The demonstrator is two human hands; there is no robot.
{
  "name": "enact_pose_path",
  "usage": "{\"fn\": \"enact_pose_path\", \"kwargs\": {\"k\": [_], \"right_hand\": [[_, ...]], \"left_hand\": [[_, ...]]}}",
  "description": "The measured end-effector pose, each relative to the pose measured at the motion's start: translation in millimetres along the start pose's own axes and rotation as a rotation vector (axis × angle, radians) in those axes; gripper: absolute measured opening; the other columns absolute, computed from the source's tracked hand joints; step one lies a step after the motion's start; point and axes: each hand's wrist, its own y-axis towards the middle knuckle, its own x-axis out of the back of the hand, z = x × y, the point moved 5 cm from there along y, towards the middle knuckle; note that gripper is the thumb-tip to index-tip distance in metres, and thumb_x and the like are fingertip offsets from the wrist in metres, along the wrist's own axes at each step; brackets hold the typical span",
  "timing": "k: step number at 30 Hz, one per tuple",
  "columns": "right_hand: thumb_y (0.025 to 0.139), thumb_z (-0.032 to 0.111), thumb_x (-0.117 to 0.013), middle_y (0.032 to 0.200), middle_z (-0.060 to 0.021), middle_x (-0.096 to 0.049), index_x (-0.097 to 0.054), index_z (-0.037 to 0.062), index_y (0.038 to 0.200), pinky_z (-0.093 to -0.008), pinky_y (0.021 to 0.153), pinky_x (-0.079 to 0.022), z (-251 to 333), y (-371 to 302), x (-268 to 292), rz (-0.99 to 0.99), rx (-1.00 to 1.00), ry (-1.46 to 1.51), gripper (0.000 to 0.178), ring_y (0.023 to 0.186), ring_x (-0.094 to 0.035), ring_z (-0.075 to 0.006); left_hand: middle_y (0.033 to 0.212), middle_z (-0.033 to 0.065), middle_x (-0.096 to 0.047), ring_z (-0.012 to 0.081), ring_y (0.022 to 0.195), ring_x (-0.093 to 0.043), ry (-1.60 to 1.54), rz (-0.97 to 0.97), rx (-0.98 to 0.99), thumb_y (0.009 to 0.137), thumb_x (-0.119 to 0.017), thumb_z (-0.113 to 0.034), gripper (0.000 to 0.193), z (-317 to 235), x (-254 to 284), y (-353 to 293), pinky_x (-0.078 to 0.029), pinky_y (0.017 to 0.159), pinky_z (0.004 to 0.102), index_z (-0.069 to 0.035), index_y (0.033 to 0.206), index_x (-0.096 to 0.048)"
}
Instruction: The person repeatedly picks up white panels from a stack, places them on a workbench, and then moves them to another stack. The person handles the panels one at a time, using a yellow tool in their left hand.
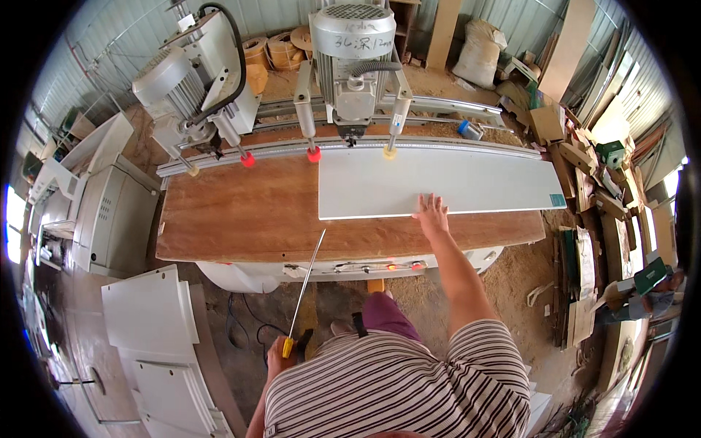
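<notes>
A long white board [431,175] lies on the brown wooden tabletop [241,208] of a drilling machine, its far edge along a metal rail. My right hand [432,214] rests on the board's near edge, fingers spread. Low at the left, beside my body, my left hand [279,359] is closed round a yellow-handled tool [304,292] with a long thin metal rod. That rod points up and away, its tip just short of the board's near left corner. Over the board's far side stands a grey drill motor [353,66] between two cylinders; one yellow foot [389,152] is at the board.
A second drill motor [169,77] stands at the far left. Stacked white panels [150,303] lie at the near left. Wood offcuts [584,168] are heaped on the right. Knobs and lit buttons [392,267] line the machine's front. Black cables [255,332] trail on the floor.
</notes>
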Motion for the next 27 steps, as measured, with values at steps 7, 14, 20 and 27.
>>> {"fn": "enact_pose_path", "kwargs": {"k": [7,14,20,27], "right_hand": [[0.086,0.047,-0.056,0.148,-0.0183,-0.027,-0.025,0.0222,0.146,-0.0640,0.098,-0.035,-4,0,-1,-0.029,-0.051,0.037,0.072,0.133,-0.030,-0.0432],[0.084,0.052,-0.056,0.149,-0.0172,-0.027,-0.024,0.0222,0.146,-0.0638,0.097,-0.036,-6,5,-8,-0.010,-0.038,0.014,0.076,0.133,-0.030,-0.0428],[0.085,0.054,-0.055,0.150,-0.0162,-0.026,-0.022,0.0220,0.147,-0.0628,0.097,-0.037,-6,7,-8,0.019,-0.037,-0.018,0.077,0.133,-0.030,-0.0423],[0.086,0.054,-0.052,0.150,-0.0163,-0.025,-0.022,0.0204,0.147,-0.0619,0.096,-0.038,-5,4,2,0.053,-0.011,-0.040,0.076,0.133,-0.030,-0.0419]], "left_hand": [[0.073,0.0208,-0.060,0.0435,0.075,-0.058,0.097,0.103,0.159,0.082,-0.064,-0.032,0.030,-66,11,44,-0.045,0.062,0.0459,-0.004,0.085,-0.054],[0.075,0.0209,-0.062,0.0424,0.078,-0.060,0.168,0.065,0.200,0.082,-0.064,-0.038,0.036,-73,10,43,-0.045,0.064,0.0478,-0.004,0.085,-0.058],[0.077,0.0208,-0.063,0.0423,0.078,-0.060,0.192,0.062,0.249,0.081,-0.065,-0.039,0.036,-71,0,36,-0.046,0.065,0.0477,-0.004,0.085,-0.059],[0.077,0.0209,-0.064,0.0414,0.078,-0.061,0.165,0.045,0.331,0.081,-0.065,-0.039,0.038,-92,-16,32,-0.047,0.065,0.0459,-0.002,0.087,-0.060]]}}
